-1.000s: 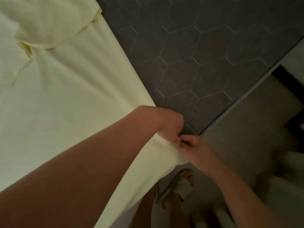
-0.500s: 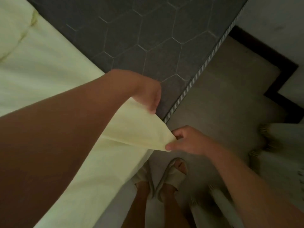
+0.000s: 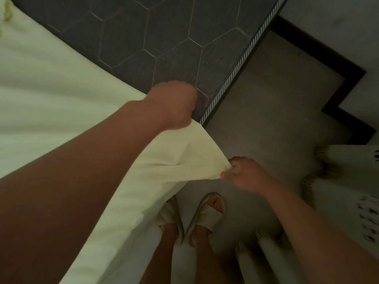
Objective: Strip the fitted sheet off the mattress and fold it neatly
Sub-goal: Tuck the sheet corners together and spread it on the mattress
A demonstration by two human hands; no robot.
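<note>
The pale yellow fitted sheet [image 3: 61, 95] covers the left of the view and hangs down over the mattress side. The dark grey mattress [image 3: 164, 31] with a hexagon quilt pattern lies bare at the top, edged by striped piping. My left hand [image 3: 174, 105] grips the sheet's edge just above the mattress edge; its fingers are curled under and hidden. My right hand [image 3: 244, 175] pinches the sheet's corner tip lower and to the right, over the floor. The cloth stretches between both hands.
A grey floor [image 3: 276, 99] lies right of the mattress, with a dark skirting board [image 3: 348, 78] along the white wall. My feet in light slippers [image 3: 205, 214] stand below. A white fringed cloth [image 3: 348, 191] lies on the floor at the right.
My hands have drawn apart: the right one pulled the sheet's corner down and right off the mattress edge, the left one kept its grip higher. The view swung toward the floor.
</note>
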